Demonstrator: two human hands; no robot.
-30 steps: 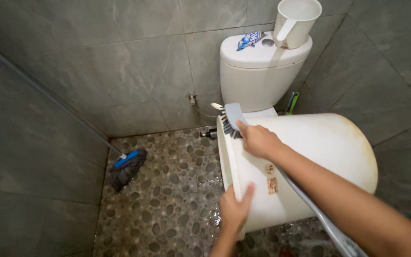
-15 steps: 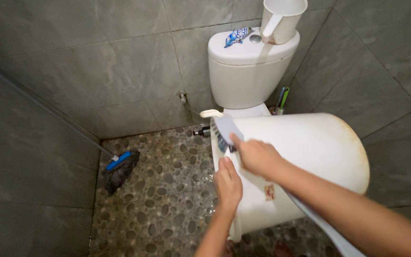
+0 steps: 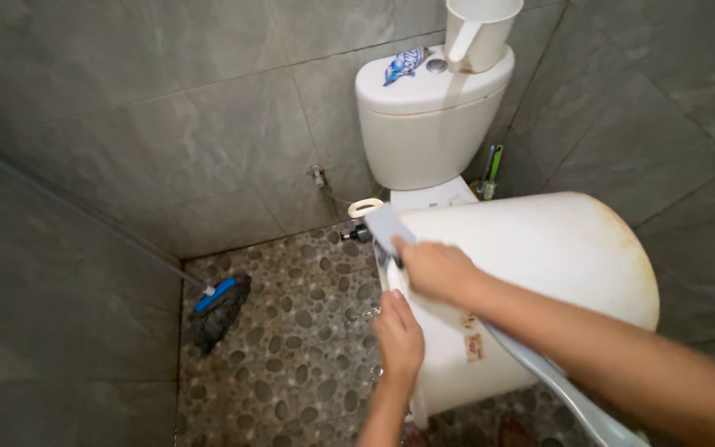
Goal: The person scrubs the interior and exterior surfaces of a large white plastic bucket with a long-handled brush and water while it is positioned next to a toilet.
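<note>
A large white plastic bucket (image 3: 556,265) lies tipped on its side in front of the toilet, its rim facing left. My right hand (image 3: 434,269) is closed on a grey scrub brush (image 3: 384,227) and presses it against the bucket's upper rim. My left hand (image 3: 399,335) grips the lower part of the rim, steadying the bucket. A metal bail handle (image 3: 568,397) hangs under my right forearm.
A white toilet (image 3: 428,124) stands at the back, with a white jug (image 3: 480,31) and a blue packet (image 3: 405,64) on its tank. A blue-headed floor brush (image 3: 218,305) leans at the left wall. The floor (image 3: 291,364) is pebbled; grey tiled walls enclose it.
My left hand has slid up the bucket's rim towards my right hand. The brush has shifted a little along the rim, and the view has tilted slightly.
</note>
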